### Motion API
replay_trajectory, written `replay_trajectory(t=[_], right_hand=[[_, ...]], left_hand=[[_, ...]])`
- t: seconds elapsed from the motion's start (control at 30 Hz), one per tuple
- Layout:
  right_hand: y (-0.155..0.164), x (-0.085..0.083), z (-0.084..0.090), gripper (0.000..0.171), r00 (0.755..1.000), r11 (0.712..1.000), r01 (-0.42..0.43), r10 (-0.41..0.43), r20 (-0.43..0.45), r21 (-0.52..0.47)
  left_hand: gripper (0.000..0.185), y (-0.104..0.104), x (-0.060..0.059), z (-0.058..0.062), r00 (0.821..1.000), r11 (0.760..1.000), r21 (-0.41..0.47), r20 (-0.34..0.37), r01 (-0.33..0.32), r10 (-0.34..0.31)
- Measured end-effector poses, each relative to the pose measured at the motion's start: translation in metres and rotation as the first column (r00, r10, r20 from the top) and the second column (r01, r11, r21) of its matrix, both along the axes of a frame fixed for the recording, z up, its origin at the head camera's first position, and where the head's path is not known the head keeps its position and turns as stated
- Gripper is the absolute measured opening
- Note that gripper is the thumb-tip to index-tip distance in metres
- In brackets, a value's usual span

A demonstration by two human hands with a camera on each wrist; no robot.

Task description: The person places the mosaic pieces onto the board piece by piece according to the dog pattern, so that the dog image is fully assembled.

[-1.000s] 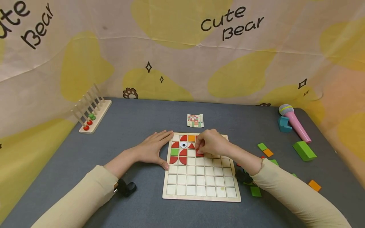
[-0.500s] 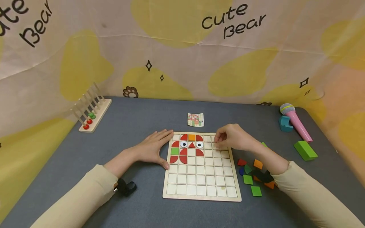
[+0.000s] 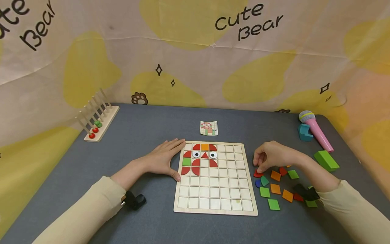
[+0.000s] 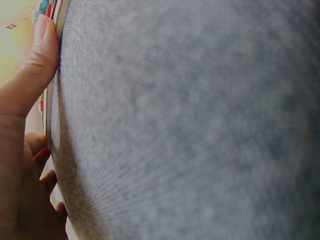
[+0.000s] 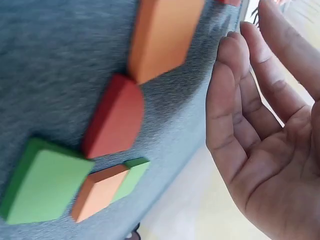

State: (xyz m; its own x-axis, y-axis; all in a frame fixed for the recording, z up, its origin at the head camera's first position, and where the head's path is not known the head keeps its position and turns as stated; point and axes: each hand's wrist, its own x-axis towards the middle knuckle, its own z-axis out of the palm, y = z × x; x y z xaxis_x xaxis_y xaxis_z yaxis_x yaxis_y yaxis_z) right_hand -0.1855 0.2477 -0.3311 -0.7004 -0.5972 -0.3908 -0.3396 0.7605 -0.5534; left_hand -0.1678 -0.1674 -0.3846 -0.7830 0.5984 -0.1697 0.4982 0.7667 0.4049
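Note:
My left hand lies spread at the left edge of the wooden grid board. In the left wrist view its thumb and fingers rest along the board's edge. The board's upper left cells hold red quarter-round tiles, a red triangle, two eye tiles, an orange square and a green square. My right hand is right of the board, fingers loosely bent, fingertips right at a red curved tile. In the right wrist view the thumb and fingers stand apart.
Loose green tiles, orange tiles and others lie scattered right of the board. A picture card lies behind it. A peg stand is at far left; a pink microphone, blue block and green block are at right.
My right hand has left the board, where an eye tile now shows beside the red triangle, and has moved right to the loose tiles. The left hand has stayed in place.

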Motion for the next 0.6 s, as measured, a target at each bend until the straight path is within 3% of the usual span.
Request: replay_trajectory(t=[0.17,0.6], right_hand=[[0.0027,0.0034,-0.005,0.022,1.0,1.0,-0.02,0.02,0.018,-0.012],[-0.0027,0.0071,-0.0093,0.023,0.998,0.999,-0.038,0.039,-0.04,0.017]], left_hand=[[0.127,0.0006,0.0001,0.0005,1.0,1.0,-0.001,0.0,-0.002,0.002],[0.128,-0.001,-0.0016,-0.003,1.0,1.0,-0.003,-0.008,0.003,-0.003]])
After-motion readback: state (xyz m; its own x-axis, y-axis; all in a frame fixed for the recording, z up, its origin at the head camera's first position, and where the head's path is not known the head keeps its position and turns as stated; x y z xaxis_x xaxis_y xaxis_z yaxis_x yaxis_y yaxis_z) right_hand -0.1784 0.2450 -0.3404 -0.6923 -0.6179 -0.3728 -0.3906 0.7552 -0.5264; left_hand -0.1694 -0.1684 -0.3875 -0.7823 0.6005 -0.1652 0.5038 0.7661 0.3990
